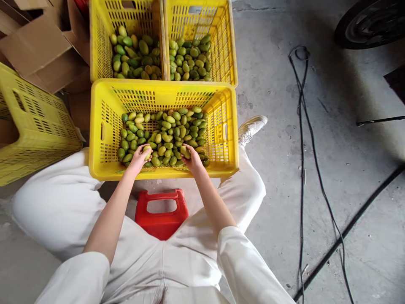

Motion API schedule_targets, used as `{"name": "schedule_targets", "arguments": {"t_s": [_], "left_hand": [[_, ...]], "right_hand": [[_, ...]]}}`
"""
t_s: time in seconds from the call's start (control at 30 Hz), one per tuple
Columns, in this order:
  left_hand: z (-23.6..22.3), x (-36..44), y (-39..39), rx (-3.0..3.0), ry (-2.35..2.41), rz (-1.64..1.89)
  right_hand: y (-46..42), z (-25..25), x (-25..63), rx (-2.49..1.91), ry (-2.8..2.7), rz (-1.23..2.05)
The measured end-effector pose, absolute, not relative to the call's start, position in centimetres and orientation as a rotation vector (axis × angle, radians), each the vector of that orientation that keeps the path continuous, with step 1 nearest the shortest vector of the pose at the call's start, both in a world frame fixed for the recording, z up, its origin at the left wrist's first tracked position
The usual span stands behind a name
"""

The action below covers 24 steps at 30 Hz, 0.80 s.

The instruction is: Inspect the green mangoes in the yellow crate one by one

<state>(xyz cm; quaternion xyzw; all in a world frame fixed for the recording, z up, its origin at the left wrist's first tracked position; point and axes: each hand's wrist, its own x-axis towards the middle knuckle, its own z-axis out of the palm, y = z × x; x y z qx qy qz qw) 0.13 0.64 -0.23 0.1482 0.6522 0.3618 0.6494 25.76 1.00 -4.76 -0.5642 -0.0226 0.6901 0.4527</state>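
In front of me a yellow plastic crate (164,87) holds a loose layer of small, oval, green-to-yellow fruits (167,125) that look like little mangoes. My left hand (138,159) is inside its near side, fingers curled round a yellowish-green fruit (147,152). To the right, my right hand (193,159) grips another such fruit (185,152) between thumb and fingers. Both hands are just above the fruits at the near wall, a little apart from each other.
Behind stand two more yellow crates, a left one (98,46) and a right one (232,55), with similar fruits. Another yellow crate (38,114) and cardboard boxes (38,46) are at left. A red stool (161,221) is between my legs. Black cables (302,169) and a wheel (373,23) are at right.
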Motion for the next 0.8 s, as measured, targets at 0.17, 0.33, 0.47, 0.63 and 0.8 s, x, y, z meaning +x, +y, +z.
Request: {"name": "schedule_targets", "arguments": {"t_s": [0.17,0.33,0.47,0.63,0.8], "left_hand": [[0.0,0.3,0.4,0.381,1.466,0.720],[-0.3,0.3,0.6,0.355,1.502,0.692],[-0.7,0.1,0.7,0.338,1.535,0.672],[-1.6,-0.1,0.7,0.322,1.598,0.627],[-2.7,-0.6,0.6,0.298,1.651,0.606]], "right_hand": [[1.4,-4.5,25.3,-1.456,0.093,1.672],[1.4,-4.3,24.9,-1.462,0.116,1.665],[1.3,-4.1,24.9,-1.452,0.119,1.676],[1.3,-3.9,25.2,-1.421,0.142,1.696],[1.3,-3.9,25.2,-1.407,0.164,1.701]]}}
